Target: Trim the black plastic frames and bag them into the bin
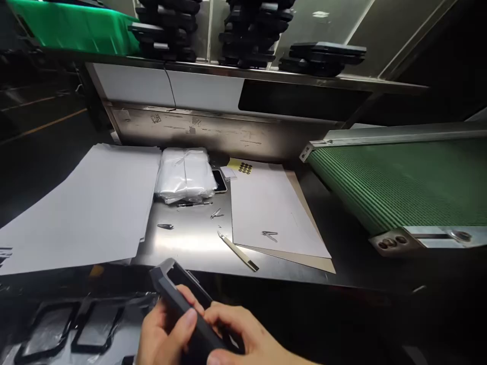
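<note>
the dark frame (174, 296), slanting lengthwise from far left to near right, is gripped by the left hand (162, 332) along its side and the right hand (251, 332) at, i think, its half-hidden nearer end, before the bench (194, 238).

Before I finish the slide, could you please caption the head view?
A left hand and right hand hold a dark casing before a metal bench beside a green conveyor.

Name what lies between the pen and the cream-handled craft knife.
In the head view, a nail clipper and a speck too small to identify lie between the pen and the craft knife.
</note>
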The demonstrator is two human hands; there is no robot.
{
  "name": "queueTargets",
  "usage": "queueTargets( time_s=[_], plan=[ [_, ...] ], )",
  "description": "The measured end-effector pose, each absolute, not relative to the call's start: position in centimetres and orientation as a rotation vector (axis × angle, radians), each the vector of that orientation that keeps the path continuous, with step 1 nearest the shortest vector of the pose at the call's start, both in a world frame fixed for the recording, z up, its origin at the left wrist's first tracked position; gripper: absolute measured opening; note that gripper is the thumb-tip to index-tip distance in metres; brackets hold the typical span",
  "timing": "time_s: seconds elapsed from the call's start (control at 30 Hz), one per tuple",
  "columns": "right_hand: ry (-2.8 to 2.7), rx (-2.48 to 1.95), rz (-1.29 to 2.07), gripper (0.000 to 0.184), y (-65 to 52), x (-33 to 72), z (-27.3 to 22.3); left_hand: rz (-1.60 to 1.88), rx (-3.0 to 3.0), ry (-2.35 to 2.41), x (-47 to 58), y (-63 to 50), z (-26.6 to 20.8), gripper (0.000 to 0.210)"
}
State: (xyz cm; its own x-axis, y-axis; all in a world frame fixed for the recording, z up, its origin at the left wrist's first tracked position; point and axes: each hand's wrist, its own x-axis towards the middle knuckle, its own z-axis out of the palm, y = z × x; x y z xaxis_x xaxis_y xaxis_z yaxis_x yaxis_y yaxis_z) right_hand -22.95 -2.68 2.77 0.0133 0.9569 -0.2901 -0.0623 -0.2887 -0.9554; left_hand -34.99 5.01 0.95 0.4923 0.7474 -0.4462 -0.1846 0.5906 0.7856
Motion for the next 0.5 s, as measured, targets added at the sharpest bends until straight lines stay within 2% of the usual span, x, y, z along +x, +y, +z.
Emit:
queueTargets(
  time_s=[0.1,0.23,0.33,0.5],
  plan=[
    [-1.058,-1.375,1.39,0.027,-3.6,-23.8,1.0,0.63,0.634,0.938,-35.2,3.6,0.3,0.024],
    [-0.951,-1.23,1.482,0.028,-4.7,-24.3,-0.3,0.616,0.651,0.936,-35.3,2.5,-0.1,0.046],
    [-0.895,-1.196,1.547,0.03,-5.2,-24.3,-0.7,0.636,0.646,0.931,-35.5,2.3,-0.5,0.053],
    [-0.874,-1.218,1.584,0.029,-5.3,-23.9,-0.9,0.596,0.679,0.947,-36.0,2.0,-1.7,0.033]
  ],
)
